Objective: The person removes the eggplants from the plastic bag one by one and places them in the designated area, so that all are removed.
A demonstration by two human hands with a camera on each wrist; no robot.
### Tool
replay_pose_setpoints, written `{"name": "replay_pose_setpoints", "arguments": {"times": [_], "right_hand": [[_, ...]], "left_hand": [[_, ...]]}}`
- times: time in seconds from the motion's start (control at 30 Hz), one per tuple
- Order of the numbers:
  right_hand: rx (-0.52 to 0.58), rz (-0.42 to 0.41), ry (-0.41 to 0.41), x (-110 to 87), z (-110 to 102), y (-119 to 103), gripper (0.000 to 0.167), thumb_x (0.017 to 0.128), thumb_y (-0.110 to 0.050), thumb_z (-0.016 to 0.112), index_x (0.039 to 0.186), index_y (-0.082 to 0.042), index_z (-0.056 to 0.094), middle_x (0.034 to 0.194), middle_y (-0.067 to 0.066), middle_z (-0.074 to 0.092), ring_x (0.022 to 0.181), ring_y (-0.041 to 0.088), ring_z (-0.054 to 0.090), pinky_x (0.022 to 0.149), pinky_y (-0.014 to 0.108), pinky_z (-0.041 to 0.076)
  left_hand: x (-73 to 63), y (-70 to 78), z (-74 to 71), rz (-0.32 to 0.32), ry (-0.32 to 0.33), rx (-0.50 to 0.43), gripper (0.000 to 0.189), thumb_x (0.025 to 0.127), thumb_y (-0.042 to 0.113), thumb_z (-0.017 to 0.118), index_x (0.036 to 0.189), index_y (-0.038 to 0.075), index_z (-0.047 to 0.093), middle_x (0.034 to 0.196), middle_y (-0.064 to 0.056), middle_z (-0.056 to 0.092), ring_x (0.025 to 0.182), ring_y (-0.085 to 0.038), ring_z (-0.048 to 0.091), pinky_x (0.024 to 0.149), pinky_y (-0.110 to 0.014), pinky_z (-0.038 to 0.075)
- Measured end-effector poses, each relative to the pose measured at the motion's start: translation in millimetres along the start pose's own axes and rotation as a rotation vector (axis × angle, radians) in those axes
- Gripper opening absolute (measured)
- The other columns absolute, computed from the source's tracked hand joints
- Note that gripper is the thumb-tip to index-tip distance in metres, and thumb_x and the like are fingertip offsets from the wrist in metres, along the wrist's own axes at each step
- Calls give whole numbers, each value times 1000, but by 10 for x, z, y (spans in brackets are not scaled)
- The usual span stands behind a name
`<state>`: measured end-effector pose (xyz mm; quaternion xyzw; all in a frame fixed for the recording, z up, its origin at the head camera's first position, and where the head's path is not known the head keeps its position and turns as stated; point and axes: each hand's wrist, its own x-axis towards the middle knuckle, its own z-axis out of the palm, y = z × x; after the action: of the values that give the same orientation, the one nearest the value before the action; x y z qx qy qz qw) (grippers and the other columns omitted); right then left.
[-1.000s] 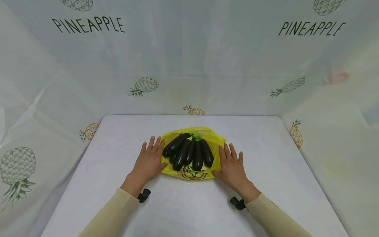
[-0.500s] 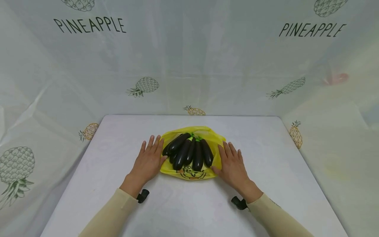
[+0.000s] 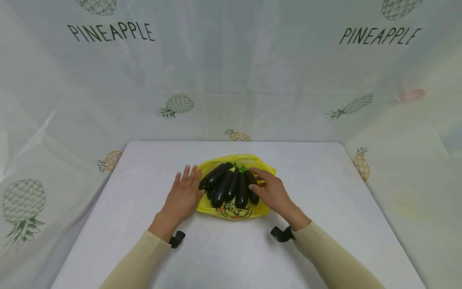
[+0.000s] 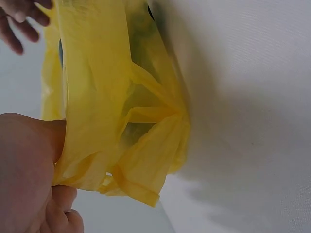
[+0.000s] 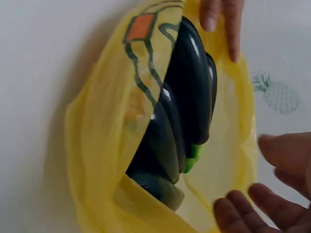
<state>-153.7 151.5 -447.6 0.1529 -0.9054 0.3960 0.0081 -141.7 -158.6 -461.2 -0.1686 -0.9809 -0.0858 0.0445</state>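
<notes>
Hanging round the scene from 9 through 12 to 3 o'clock, a pale pineapple-print sheet seems meant to screen off the surroundings. Before it lies the white worktop, a plain, flat base. Near its middle sits the yellow bag, mouth gaping upward, presumably so its contents can be reached. At the bag's 9 o'clock the left hand lays nearly straight, spread fingers against the rim, apparently to steady that side; film hides part of the thumb in the left wrist view, so I cannot tell how firmly it presses. From 4 o'clock the right hand reaches over, fingers loosely bent and well apart from the thumb, with hold of nothing, about the outermost aubergine; whether they touch it I cannot tell. The other aubergines fan from 5 to 8 o'clock inside the bag, perhaps nesting because their green stems bunch at 12.
</notes>
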Motion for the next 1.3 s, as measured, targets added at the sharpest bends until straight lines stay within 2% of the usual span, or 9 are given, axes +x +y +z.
{"name": "replay_pose_setpoints", "arguments": {"times": [0.07, 0.17, 0.33, 0.53, 0.7, 0.8, 0.97, 1.13, 1.3], "right_hand": [[40, 61, -69, 84, -10, 37, 60, 100, -16, 73, 156, -11, 53, 151, 19, 59, 126, 40, 66, 98, 53, 60], [27, 128, -131, 199, -21, 119, 61, 100, -16, 73, 157, -12, 52, 152, 19, 58, 128, 40, 65, 97, 53, 60], [13, 215, -179, 338, 4, 258, 62, 99, -19, 75, 156, -11, 52, 149, 22, 59, 131, 42, 63, 102, 55, 58], [61, 291, -236, 415, 52, 377, 69, 97, -25, 78, 158, -12, 50, 145, 25, 61, 134, 43, 59, 108, 58, 53], [88, 293, -254, 470, 93, 399, 76, 94, -25, 82, 159, -10, 47, 142, 25, 64, 130, 41, 63, 108, 57, 53], [118, 276, -265, 489, 124, 395, 79, 93, -23, 82, 161, -10, 44, 145, 25, 62, 133, 41, 61, 109, 55, 53], [233, 290, -304, 464, 113, 313, 81, 93, -19, 81, 163, -12, 41, 149, 23, 59, 135, 40, 60, 106, 53, 56], [375, 300, -356, 403, 36, 245, 82, 93, -15, 80, 164, -16, 39, 149, 24, 58, 127, 36, 66, 99, 47, 61], [433, 289, -374, 338, -35, 238, 81, 92, -11, 80, 162, -23, 41, 150, 24, 56, 121, 33, 69, 92, 44, 63]], "left_hand": [[13, 5, 3, 3, 0, 0, 74, 108, 33, 62, 165, 0, 29, 172, -21, 27, 162, -41, 18, 130, -61, 18], [26, 9, 9, 6, -3, -2, 74, 107, 32, 63, 165, -1, 30, 171, -21, 27, 161, -42, 19, 130, -62, 19], [38, 21, 17, 4, -7, -5, 73, 107, 31, 63, 165, -1, 30, 171, -22, 28, 161, -42, 20, 130, -61, 20], [46, 31, 28, 7, -8, -14, 74, 107, 30, 64, 165, -1, 31, 171, -21, 29, 161, -42, 19, 130, -61, 20], [42, 31, 31, 4, -15, -16, 74, 107, 30, 64, 164, -1, 31, 171, -21, 28, 161, -41, 19, 130, -61, 20], [38, 23, 31, 4, -16, -11, 73, 107, 30, 63, 164, -2, 30, 171, -21, 28, 161, -41, 19, 130, -61, 21], [37, -7, 27, -6, -14, -6, 74, 108, 31, 63, 165, -2, 29, 171, -22, 28, 161, -42, 19, 129, -61, 21], [38, -43, 13, -19, -12, -6, 74, 108, 32, 63, 165, -2, 30, 171, -22, 29, 161, -42, 19, 129, -61, 21], [36, -75, 6, -27, -17, -18, 73, 108, 31, 62, 165, -2, 29, 171, -22, 28, 161, -43, 18, 130, -61, 20]]}}
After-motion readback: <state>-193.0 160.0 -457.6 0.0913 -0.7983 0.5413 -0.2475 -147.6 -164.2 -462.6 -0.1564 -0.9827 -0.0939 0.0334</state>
